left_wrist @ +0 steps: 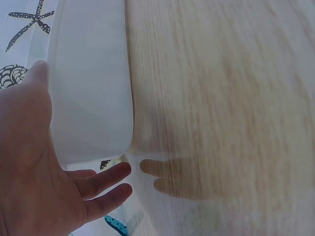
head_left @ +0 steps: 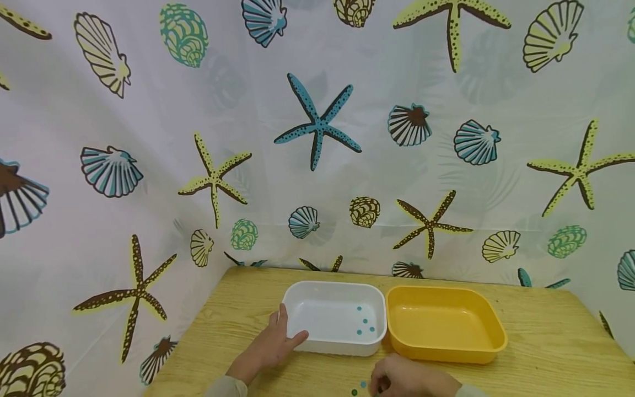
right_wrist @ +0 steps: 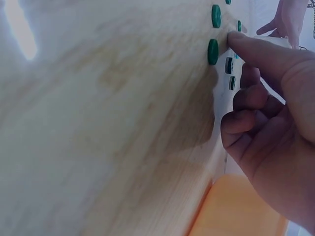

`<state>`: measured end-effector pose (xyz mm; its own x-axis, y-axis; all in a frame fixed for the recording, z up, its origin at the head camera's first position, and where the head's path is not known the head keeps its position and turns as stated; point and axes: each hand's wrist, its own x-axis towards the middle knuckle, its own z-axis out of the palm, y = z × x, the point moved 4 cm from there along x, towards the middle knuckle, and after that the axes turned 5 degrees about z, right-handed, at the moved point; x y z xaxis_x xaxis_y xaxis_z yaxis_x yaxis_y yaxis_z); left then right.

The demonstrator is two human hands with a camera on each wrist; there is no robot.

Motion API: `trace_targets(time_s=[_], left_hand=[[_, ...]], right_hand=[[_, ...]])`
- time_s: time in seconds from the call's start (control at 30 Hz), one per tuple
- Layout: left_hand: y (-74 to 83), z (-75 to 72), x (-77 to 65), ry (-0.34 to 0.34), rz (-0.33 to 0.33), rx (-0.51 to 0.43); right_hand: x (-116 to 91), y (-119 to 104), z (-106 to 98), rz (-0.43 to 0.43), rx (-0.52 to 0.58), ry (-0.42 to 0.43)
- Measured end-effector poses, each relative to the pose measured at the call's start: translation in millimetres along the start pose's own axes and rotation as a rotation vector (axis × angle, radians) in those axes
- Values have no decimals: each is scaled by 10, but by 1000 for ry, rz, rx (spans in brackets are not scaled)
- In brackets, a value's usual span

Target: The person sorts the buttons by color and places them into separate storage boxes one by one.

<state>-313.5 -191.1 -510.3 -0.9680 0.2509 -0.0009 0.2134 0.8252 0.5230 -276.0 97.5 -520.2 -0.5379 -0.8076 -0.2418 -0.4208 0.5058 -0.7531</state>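
The white tray (head_left: 317, 320) is plain white; the four small discs (head_left: 365, 321) inside it are teal blue; on its near side, one loose disc (head_left: 363, 384) is blue and another (head_left: 354, 392) dark green; the bin (head_left: 441, 320) to its right is solid orange-yellow; the table (head_left: 541, 331) under it is yellow-tan with streaky wood grain; the curtain (head_left: 357, 176) behind it is white, printed with faint grey leaves and blue, brown, yellow and green shells; the starfish (head_left: 319, 125) above it is blue with dark dots; the starfish (head_left: 213, 179) to its upper left is yellow, dark-dotted.
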Motion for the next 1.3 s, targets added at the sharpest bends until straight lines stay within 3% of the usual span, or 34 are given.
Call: trace_targets(time_s=[0.13, 0.37, 0.57, 0.8, 1.3], left_hand=[[-9, 3, 1, 0, 5, 6], [2, -9, -2, -10, -2, 2], [8, -13, 0, -13, -7, -8], [12, -18, -1, -13, -6, -7], [9, -7, 0, -12, 1, -4]], right_hand=[[-14, -27, 0, 2, 58, 29], [-71, -121, -106, -35, 53, 131], [-121, -136, -230, 30, 126, 184], [-142, -141, -339, 20, 161, 282], [-156, -255, -559, 49, 269, 367]])
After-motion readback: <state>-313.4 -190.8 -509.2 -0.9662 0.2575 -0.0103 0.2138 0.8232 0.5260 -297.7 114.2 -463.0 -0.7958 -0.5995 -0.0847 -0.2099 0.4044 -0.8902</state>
